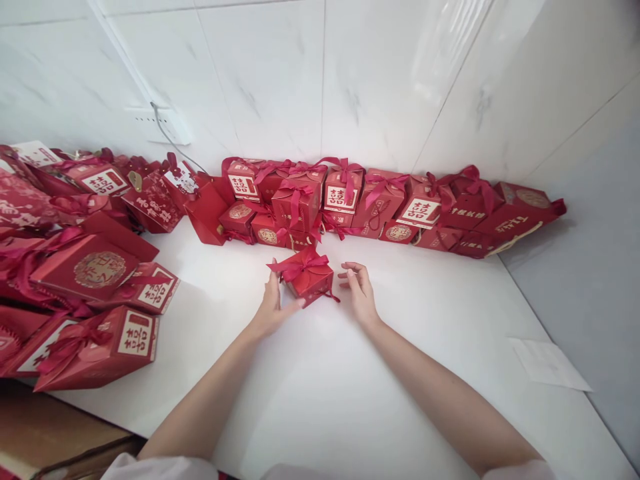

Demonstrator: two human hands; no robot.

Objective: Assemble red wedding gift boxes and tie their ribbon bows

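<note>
A small red gift box (311,283) with a ribbon bow on its top sits on the white table, in front of the row of boxes by the wall. At its left side is my left hand (273,303), thumb spread along the near edge and fingers partly behind the box; the hand looks open around it. My right hand (359,290) is a little to the right of the box, apart from it, its fingers loosely bent and nothing in them. A short dark red cord hangs from the box's right side.
Red gift boxes (384,200) are stacked two high along the tiled wall. More boxes (95,267) pile up on the left. A white paper (549,363) lies at the right edge of the table (310,400). A grey cable (175,141) runs from a wall socket (163,125).
</note>
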